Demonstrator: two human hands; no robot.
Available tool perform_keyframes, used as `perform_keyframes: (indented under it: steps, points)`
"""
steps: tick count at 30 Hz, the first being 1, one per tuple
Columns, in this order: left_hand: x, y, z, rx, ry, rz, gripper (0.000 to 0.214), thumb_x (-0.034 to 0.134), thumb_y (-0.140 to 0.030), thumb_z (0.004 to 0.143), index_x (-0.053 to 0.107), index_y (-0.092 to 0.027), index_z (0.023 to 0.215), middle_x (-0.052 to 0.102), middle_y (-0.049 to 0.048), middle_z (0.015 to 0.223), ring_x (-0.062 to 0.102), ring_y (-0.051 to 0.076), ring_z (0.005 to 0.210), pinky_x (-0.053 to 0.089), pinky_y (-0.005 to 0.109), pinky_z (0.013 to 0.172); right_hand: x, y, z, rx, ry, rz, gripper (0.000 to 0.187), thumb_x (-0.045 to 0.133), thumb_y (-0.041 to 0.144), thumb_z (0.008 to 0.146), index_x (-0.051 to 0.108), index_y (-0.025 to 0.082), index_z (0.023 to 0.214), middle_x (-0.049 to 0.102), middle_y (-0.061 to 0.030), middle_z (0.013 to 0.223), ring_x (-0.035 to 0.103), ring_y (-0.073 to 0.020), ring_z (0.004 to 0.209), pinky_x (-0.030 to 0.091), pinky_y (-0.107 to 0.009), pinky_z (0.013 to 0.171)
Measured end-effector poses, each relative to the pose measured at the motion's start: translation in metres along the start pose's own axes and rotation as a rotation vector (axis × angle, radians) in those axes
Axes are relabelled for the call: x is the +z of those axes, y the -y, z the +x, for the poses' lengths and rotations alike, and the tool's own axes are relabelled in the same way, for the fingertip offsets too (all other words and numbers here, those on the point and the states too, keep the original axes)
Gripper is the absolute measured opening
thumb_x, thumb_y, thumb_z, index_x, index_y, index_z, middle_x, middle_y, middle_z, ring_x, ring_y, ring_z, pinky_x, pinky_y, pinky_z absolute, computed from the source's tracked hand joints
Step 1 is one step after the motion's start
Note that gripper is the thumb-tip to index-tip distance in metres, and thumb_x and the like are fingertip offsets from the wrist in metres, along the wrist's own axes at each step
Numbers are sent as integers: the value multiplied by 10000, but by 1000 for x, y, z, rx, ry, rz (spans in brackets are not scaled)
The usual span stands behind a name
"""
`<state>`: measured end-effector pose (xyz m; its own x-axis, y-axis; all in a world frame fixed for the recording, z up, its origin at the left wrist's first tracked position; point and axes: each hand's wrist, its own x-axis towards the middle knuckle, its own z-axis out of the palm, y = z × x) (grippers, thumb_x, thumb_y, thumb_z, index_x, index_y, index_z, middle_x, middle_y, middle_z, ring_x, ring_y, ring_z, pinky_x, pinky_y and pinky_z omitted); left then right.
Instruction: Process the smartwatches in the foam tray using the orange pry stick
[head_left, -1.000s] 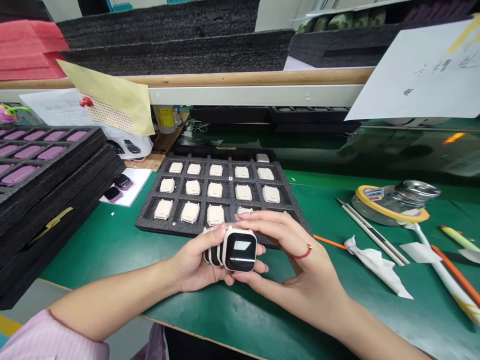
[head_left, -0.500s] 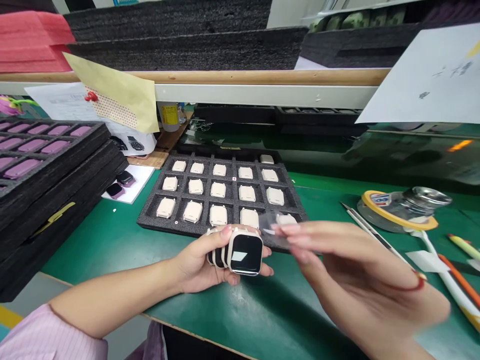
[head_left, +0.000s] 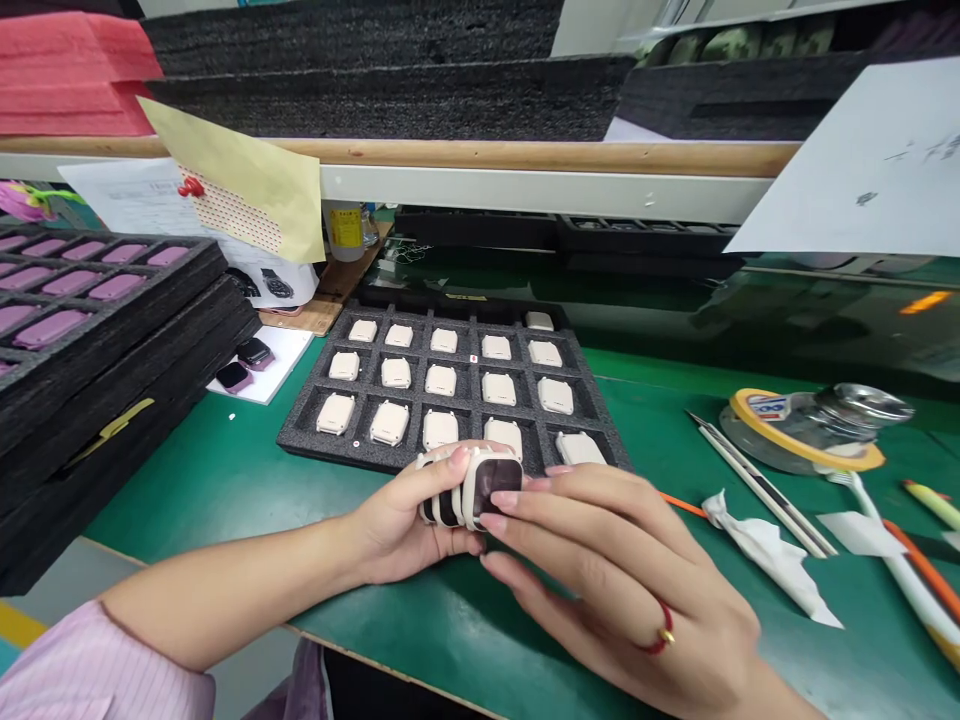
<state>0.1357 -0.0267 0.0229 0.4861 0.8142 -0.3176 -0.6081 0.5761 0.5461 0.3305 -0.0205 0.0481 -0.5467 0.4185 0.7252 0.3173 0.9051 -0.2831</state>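
The left hand (head_left: 394, 520) curls closed around a stack of watches (head_left: 471, 488), which runs sideways toward the right hand (head_left: 615, 585), whose open, extended fingers touch its end face.

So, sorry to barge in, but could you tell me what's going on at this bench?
A person holds a small stack of cream-framed smartwatches in their left hand. The fingertips of their right hand rest against the front watch. Just beyond, a dark foam tray holds rows of cream watch bodies on a green bench mat.
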Motion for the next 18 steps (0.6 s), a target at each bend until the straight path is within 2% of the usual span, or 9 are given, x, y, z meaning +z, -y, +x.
perform_keyframes:
  steps: [2, 5, 9, 12, 15, 18]
  points:
    - [1, 2, 1, 44, 4, 28, 483, 888, -512, 682, 717, -183, 991, 683, 32, 833, 592, 104, 658, 449, 179, 548, 6, -2, 4, 50, -11, -25, 590, 792, 249, 830, 581, 323, 1376, 771, -20, 872, 690, -228, 733, 590, -395, 672]
    - [3, 5, 3, 86, 53, 80, 410, 869, -491, 721, 723, -154, 905, 676, 43, 804, 594, 107, 670, 405, 162, 511, 14, -2, 4, 204, 38, 64, 610, 789, 325, 844, 543, 272, 1400, 678, -9, 795, 632, -189, 697, 558, -339, 630]
    - [2, 5, 4, 53, 40, 14, 430, 878, -488, 707, 751, -131, 909, 681, 35, 749, 581, 89, 593, 374, 150, 456, 15, -2, 4, 357, -3, 245, 499, 811, 249, 808, 611, 288, 1264, 717, -22, 967, 661, -184, 825, 583, -310, 705]
    - [-2, 3, 4, -56, 108, -24, 517, 812, -572, 750, 765, -92, 937, 732, 87, 781, 584, 84, 520, 374, 155, 429, 12, -4, 5, 372, -19, 307, 520, 831, 238, 783, 623, 306, 1254, 739, -37, 1097, 684, -226, 995, 594, -364, 837]
    - [-6, 2, 4, -100, 187, -15, 610, 772, -638, 758, 760, -68, 975, 767, 166, 904, 684, 133, 614, 384, 149, 425, 12, -6, 6, 352, -6, 316, 505, 826, 233, 785, 635, 312, 1246, 745, -40, 1121, 684, -248, 1065, 587, -404, 906]
    - [-6, 2, 4, -77, 166, -37, 573, 817, -616, 720, 756, -99, 961, 770, 145, 878, 723, 168, 665, 362, 139, 401, 14, -6, 5, 336, 7, 293, 545, 802, 231, 805, 596, 310, 1304, 729, -53, 1183, 682, -254, 1101, 585, -415, 932]
